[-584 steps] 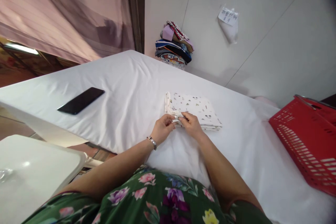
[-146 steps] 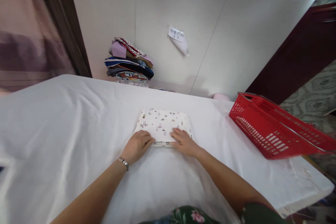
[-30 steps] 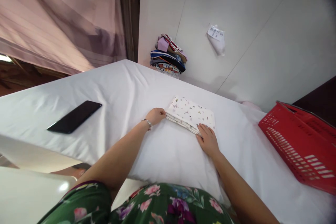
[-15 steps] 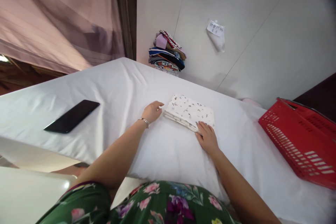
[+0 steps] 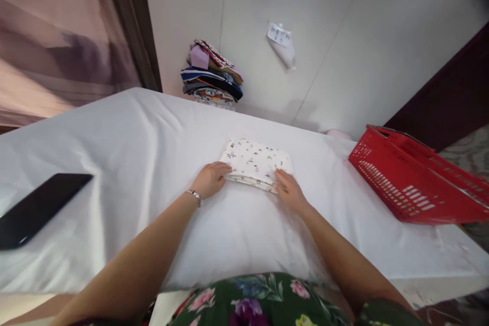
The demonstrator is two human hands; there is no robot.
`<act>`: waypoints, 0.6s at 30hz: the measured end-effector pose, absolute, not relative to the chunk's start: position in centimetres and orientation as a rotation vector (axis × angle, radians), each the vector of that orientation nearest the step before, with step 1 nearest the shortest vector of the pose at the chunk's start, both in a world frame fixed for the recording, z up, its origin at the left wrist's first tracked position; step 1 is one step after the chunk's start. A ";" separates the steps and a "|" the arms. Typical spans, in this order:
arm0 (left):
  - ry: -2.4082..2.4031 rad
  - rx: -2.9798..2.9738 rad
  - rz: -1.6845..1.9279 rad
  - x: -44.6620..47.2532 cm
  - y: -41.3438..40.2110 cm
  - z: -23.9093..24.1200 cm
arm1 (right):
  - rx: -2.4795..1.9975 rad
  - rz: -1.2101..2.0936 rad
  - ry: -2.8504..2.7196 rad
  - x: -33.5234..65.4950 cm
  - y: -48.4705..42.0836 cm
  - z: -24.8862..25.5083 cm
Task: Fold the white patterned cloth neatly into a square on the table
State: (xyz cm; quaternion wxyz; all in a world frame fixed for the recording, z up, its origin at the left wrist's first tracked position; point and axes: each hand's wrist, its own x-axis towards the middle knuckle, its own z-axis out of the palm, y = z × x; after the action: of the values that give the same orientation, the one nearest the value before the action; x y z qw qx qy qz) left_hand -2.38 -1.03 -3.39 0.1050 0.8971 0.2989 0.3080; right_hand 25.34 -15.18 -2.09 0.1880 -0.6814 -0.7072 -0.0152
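A folded white cloth [image 5: 256, 159] with small scattered prints lies flat on the white-covered table, its layered edge toward me. My left hand [image 5: 210, 179], with a bracelet at the wrist, holds the cloth's near left corner, fingers on top and thumb at the front edge. At the near right corner my right hand [image 5: 289, 189] grips the cloth in the same way, fingertips on the upper layer. The undersides of both grips are hidden.
On the left of the white table cover [image 5: 153, 127] lies a black tablet-like device [image 5: 40, 210]. A red plastic basket [image 5: 405, 178] stands at the right. Folded clothes [image 5: 213, 76] are stacked by the wall at the back. A paper note [image 5: 280, 35] hangs on the wall.
My left hand has moved from beside the cloth onto its near left corner. My right hand stays at the right corner. The view has turned right, shifting the surroundings left.
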 end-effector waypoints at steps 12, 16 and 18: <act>0.967 2.546 0.924 -2.2 -0.8 -3.6 | -2.122 0.228 -1.958 26.7 -15.6 -2.3; 0.994 2.483 0.915 -2.2 -1.2 -3.1 | -1.970 0.134 -1.984 25.2 -14.2 -0.7; 0.997 2.480 0.904 -2.2 -1.5 -2.8 | -1.802 0.096 -2.038 24.1 -13.2 -0.7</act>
State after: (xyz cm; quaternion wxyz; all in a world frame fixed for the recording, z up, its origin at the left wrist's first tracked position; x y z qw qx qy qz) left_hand -2.19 -1.53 -2.83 0.1591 0.8678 0.3488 0.3163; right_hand 24.13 -13.25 -0.67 0.2085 -0.6475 -0.7322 0.0344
